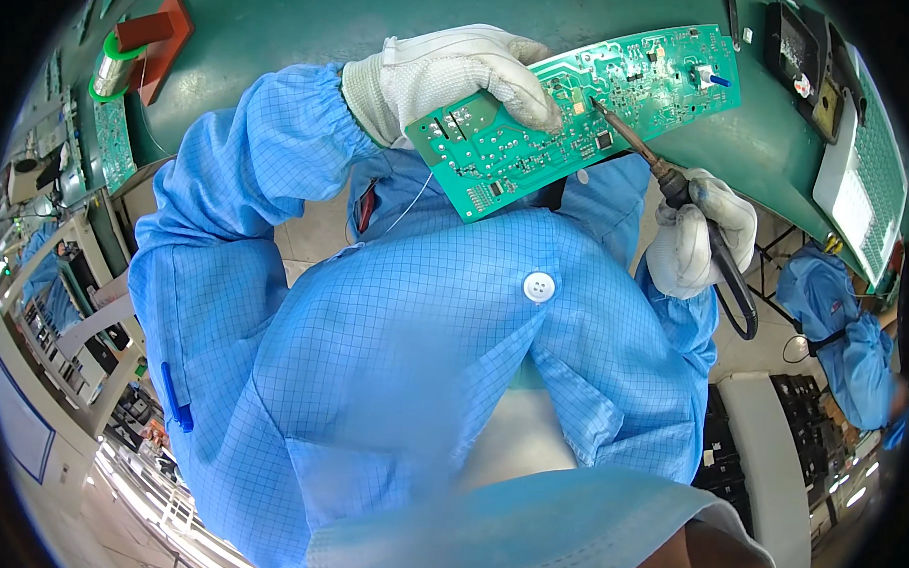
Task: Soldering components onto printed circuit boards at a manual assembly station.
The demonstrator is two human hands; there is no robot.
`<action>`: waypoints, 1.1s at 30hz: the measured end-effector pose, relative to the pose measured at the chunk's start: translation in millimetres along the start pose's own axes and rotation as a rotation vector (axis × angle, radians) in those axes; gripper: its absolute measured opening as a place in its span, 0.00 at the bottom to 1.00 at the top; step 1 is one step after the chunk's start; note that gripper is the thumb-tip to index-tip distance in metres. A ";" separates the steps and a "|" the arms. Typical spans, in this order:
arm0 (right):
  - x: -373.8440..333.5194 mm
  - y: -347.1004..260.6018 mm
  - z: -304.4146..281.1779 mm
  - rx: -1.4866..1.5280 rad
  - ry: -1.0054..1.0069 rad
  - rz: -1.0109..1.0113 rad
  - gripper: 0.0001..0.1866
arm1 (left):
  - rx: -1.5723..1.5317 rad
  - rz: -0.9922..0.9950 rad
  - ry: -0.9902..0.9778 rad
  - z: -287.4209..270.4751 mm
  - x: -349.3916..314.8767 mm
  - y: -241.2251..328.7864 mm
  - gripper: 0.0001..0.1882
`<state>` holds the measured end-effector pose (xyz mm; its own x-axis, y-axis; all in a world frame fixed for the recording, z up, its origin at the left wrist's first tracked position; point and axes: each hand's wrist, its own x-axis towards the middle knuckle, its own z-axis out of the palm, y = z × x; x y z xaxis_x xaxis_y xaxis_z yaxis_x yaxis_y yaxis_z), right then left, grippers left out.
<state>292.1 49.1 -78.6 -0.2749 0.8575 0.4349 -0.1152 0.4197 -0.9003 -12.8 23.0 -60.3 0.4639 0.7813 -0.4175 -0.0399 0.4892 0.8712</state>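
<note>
My left hand [460,76], in a white glove, grips a long green circuit board [539,157] by its far edge, thumb lying over its face. The board tilts up toward the right, its soldered side with small chips facing me. A blue-tipped part [710,78] sticks up near its right end. Closed in my gloved right hand [698,237] is a soldering iron [635,140], its black cable looping down. The iron's tip is at the middle of the board; I cannot tell whether it touches. A thin pale wire [409,204] hangs under the board's left end.
At the far left, a green-rimmed spool of wire [111,72] sits on a red stand [164,49]. A black holder [804,71] stands far right beside a white tray [858,188] of green boards. Another person in blue [839,317] is at the right.
</note>
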 end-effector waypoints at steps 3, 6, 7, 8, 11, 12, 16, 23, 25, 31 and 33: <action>-2.7 2.3 0.5 -0.014 0.024 -0.002 0.13 | -0.006 0.050 -0.017 -0.1 0.0 -1.1 0.29; -4.3 6.4 -0.4 0.015 0.026 -0.033 0.12 | 0.047 0.107 -0.006 0.2 -1.3 -1.5 0.16; -4.6 7.4 -1.2 0.050 0.014 -0.036 0.12 | 0.041 0.054 0.003 0.0 -1.8 -1.4 0.15; -4.7 8.2 -1.7 0.098 0.011 -0.032 0.12 | 0.035 0.002 0.013 -0.4 -2.0 -1.1 0.15; -4.7 9.8 -1.9 0.106 -0.016 -0.087 0.13 | -0.021 0.032 0.012 -0.9 -1.0 -1.5 0.14; -4.5 9.9 -2.0 0.108 -0.016 -0.086 0.13 | -0.019 0.071 -0.010 -0.5 -0.8 -2.5 0.14; -3.7 10.2 -2.7 0.125 -0.037 -0.092 0.12 | -0.118 0.035 0.003 2.1 -2.4 -6.1 0.18; 4.5 9.3 -24.2 0.042 0.259 -0.143 0.09 | 0.532 0.121 0.034 -1.6 -5.7 27.9 0.27; 17.6 10.5 -45.5 -0.459 0.514 -0.294 0.08 | 0.664 0.222 0.108 4.3 -14.5 45.6 0.24; 49.5 17.2 -125.4 0.203 0.678 -0.070 0.08 | 1.166 0.075 0.360 36.5 -45.3 70.9 0.20; 49.2 23.4 -135.7 0.152 0.717 -0.066 0.08 | 1.392 0.352 0.447 45.4 -44.1 65.4 0.20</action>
<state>405.4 141.5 -76.0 0.4234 0.8375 0.3454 -0.2552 0.4761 -0.8415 4.4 2.9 26.8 0.2990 0.9534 0.0405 0.8795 -0.2918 0.3759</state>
